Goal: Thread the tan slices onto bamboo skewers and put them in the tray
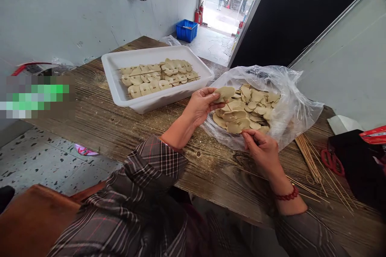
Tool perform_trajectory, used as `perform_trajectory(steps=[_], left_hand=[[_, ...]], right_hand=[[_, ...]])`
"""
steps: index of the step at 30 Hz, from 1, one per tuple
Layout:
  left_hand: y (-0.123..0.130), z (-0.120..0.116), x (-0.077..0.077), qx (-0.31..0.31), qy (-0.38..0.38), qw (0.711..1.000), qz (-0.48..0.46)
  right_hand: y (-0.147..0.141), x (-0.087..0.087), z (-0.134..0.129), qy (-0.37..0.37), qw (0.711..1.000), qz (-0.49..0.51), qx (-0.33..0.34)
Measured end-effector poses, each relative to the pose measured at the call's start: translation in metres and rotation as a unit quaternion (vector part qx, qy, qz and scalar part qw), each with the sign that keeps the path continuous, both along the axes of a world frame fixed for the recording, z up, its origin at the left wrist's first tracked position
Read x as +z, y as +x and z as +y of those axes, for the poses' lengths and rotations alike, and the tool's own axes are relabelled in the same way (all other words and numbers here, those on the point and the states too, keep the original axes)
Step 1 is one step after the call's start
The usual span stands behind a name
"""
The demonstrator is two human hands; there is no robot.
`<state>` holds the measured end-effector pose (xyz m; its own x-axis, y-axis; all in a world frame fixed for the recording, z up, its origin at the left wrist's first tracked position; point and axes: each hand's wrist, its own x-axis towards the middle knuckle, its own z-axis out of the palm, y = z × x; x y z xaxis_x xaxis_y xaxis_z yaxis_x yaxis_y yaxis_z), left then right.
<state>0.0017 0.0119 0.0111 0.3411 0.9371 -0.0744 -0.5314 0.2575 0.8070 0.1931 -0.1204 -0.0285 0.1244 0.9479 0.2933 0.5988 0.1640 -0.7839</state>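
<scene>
A person in plaid sleeves leans over a wooden surface, the left hand pinching a flat tan piece and the right hand gripping the lower end of a skewer strung with similar pieces. At 3 o'clock in view, an open plastic bag holds a loose heap. Between 10 and 11 sits a white tray of loaded skewers; bare sticks and red-handled scissors lie between 3 and 4. A blue crate stands at 12, near a doorway.

Flat beige pcs on tilted skewer, w/ loose pcs behind.
</scene>
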Motion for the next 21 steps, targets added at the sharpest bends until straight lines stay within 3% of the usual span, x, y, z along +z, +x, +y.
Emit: perform_trajectory(steps=[10, 21], left_hand=[[0.0038, -0.0053, -0.0001, -0.003, 0.002, 1.0, -0.01], [0.008, -0.0032, -0.0067, 0.056, 0.06, 0.996, 0.04]], right_hand=[[-0.0001, -0.0002, 0.0019, 0.002, 1.0, -0.008, 0.001], [-0.0044, -0.0009, 0.0002, -0.042, 0.998, 0.036, 0.002]])
